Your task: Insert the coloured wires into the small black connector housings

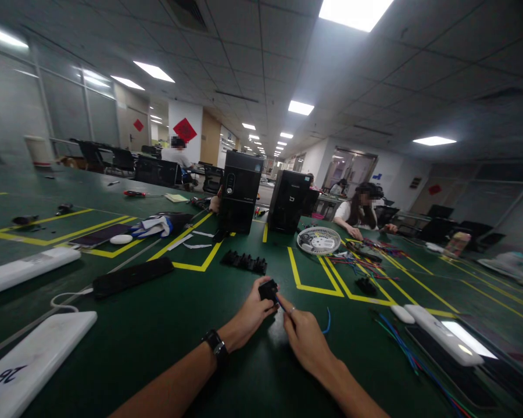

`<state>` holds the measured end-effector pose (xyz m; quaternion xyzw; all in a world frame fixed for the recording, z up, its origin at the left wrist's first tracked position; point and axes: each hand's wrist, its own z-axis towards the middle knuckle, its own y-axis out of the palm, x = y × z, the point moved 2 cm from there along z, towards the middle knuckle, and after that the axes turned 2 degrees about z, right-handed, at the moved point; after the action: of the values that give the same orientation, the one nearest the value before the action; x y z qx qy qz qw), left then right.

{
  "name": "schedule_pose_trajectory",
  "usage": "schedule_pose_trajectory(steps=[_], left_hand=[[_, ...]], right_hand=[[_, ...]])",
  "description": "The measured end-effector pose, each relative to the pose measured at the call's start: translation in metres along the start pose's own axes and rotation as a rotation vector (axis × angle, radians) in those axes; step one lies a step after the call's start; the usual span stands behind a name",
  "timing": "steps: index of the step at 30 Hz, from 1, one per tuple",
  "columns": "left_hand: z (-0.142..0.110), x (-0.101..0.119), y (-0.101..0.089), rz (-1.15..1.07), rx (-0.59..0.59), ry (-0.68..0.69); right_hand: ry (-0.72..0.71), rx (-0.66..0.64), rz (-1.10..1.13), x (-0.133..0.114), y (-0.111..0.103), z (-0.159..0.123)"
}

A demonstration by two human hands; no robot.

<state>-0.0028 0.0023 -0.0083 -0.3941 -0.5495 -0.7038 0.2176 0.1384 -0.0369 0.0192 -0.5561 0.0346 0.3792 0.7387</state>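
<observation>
Over the surface's (261, 377) near centre, the left hand's (251, 307) grip clamps a black block (268, 289); the right hand (304, 334) pinches what seems a blue wire (278, 299), best kept straight.

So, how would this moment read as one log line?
left hand: holds black block | right hand: pinches blue wire at block | ahead: black strip on table

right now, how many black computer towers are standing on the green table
2: the left tower stands ahead, just left of centre; the right tower beside it, across a gap. Others could be hidden behind.
</observation>
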Motion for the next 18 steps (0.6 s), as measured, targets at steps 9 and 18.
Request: schedule_pose_trajectory(steps=[9,18], left_hand=[[0.0,0.0,0.001,0.026,0.013,0.009],[-0.008,0.008,0.011,0.083,0.056,-0.034]], right_hand=[[0.01,0.004,0.069,-0.004,-0.002,0.0],[0.077,0.004,-0.019,-0.003,0.004,0.0]])
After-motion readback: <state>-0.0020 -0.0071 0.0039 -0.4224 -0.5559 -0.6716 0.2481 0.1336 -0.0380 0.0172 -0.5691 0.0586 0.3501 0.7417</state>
